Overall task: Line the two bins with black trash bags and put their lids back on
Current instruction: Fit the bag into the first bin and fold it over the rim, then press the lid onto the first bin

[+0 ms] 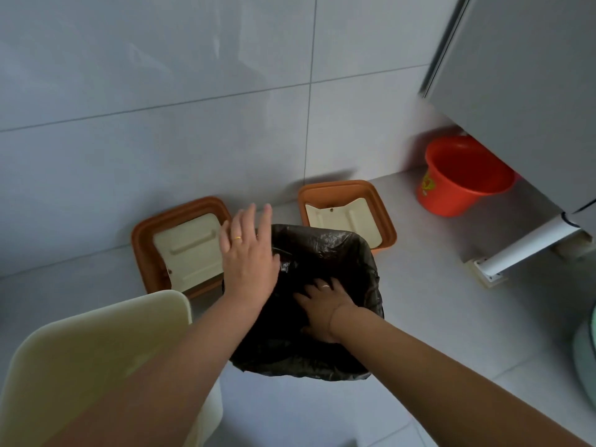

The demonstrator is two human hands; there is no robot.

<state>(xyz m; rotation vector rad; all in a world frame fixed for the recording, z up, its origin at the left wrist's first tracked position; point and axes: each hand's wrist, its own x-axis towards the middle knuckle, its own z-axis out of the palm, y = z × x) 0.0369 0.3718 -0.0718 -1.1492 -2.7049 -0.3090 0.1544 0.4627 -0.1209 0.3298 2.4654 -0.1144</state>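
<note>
A black trash bag (342, 253) lines a bin in the middle of the floor, its edge folded over the rim all round. My right hand (322, 306) is down inside the bag, fingers spread flat against the plastic. My left hand (248, 256) hovers open over the bag's left rim, fingers apart. A second cream bin (96, 350) stands at the lower left with no bag visible in it. Two orange lids with cream flaps lean upside down against the wall: one lid (180, 243) at the left, the other lid (346, 211) at the right.
A red bucket (464, 175) sits on the grey tiled floor at the right, under a grey cabinet (522, 75). A white pipe (529, 250) runs along the cabinet's base. A pale green object (588, 350) shows at the right edge.
</note>
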